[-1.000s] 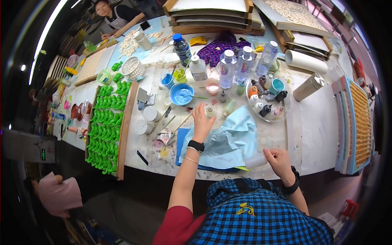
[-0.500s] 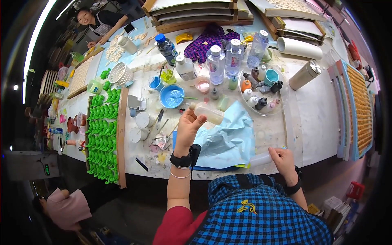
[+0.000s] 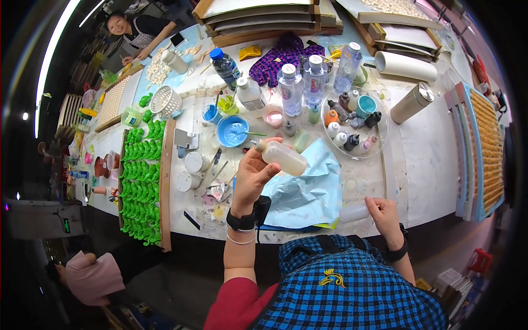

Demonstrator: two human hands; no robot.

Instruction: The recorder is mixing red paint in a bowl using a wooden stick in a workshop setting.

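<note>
Translucent, cloudy plastic bottle with rounded shoulders (image 3: 286, 159) lies in the left hand (image 3: 248, 180), gripped at its capped end, the thumb below and the fingers curled round behind the neck. That hand is closed only as far as the bottle's girth allows. The body sticks out free to the right, tilted with its base lower and nearer, above a crumpled light-blue sheet (image 3: 308, 195). The right hand (image 3: 385, 215), at the near right, pinches the end of a pale translucent plastic piece (image 3: 355, 213) between thumb and bent fingers; its exact kind is unclear.

Counted on the far side of the white-topped table (image 3: 423, 170): three clear bottles with white caps (image 3: 290, 92), one blue-capped bottle (image 3: 225, 67) and one steel flask (image 3: 412, 103) to the right. Left of the hands are two round white tubs (image 3: 196, 161), one blue bowl (image 3: 219, 132) and one wooden-framed tray (image 3: 166, 192) bearing rows of bright green pieces (image 3: 141, 190).

The held bottle is pale, faintly yellowish, with a beige cap pointing left and far; its side looks smooth and plain.
</note>
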